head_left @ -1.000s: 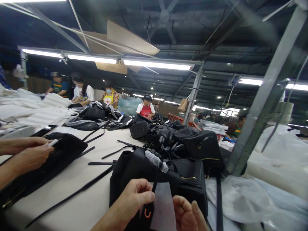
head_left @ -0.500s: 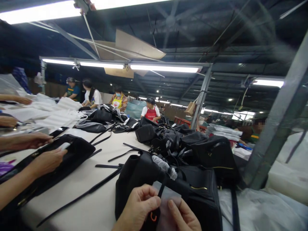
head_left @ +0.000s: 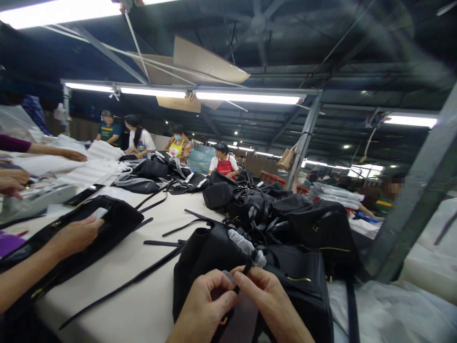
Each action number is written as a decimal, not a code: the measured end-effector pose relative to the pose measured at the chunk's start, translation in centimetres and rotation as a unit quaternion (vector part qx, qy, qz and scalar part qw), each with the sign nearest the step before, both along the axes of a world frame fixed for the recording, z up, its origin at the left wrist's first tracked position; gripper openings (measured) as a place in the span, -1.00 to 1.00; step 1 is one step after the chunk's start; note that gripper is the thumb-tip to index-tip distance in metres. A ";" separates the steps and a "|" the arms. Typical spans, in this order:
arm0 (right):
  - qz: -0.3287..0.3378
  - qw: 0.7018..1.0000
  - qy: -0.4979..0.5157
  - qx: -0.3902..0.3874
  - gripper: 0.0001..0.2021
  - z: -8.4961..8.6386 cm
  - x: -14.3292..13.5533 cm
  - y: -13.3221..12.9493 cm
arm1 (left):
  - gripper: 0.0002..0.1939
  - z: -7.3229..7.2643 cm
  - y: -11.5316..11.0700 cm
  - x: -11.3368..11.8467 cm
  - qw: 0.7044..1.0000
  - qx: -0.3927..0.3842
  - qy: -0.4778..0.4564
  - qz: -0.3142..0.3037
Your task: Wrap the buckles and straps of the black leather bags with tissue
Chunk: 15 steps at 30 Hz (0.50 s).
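I am pinching a thin, translucent grey sheet [head_left: 244,314] between both hands, and its long axis is running from my fingertips down towards me. A narrow black strap [head_left: 247,267] is passing between my fingertips, slanting from upper right to lower left, with a small gold-coloured metal piece [head_left: 223,321] showing below my left thumb. My left hand [head_left: 205,302] is bending its forefinger and thumb towards the strap, the sheet's upper edge curling at that forefinger. My right hand [head_left: 267,293] is pressing thumb and forefinger together just beside it; I cannot tell how much strap that grip is taking in. All this is lying over a large black leather-like bag [head_left: 200,262], whose left edge is meeting a pale tabletop [head_left: 117,271]. Bare surface is stretching leftwards there, crossed by a long black strap [head_left: 143,274], while a heap of black bags [head_left: 257,205] is crowding the far side
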State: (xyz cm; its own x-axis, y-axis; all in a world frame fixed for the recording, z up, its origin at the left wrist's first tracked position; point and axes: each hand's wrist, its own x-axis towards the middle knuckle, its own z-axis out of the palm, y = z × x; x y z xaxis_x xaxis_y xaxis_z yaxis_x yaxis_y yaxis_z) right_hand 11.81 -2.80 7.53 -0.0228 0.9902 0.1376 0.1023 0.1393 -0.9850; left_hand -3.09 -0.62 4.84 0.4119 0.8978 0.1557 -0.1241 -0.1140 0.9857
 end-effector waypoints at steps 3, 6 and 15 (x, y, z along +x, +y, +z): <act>-0.011 1.000 0.010 -0.010 -0.62 0.1 -0.6 0.2 | -0.84 -0.5 0.4 -0.4 0.998 -0.011 -0.054 -0.008; -0.016 0.999 0.020 -0.024 -0.59 -0.5 -0.7 0.2 | -0.64 -1.8 0.7 -0.8 0.981 -0.072 -0.180 -0.033; -0.039 0.996 0.055 -0.064 -0.56 -1.4 -0.8 0.6 | -0.46 -7.2 -1.1 0.2 0.922 -0.178 -0.337 -0.068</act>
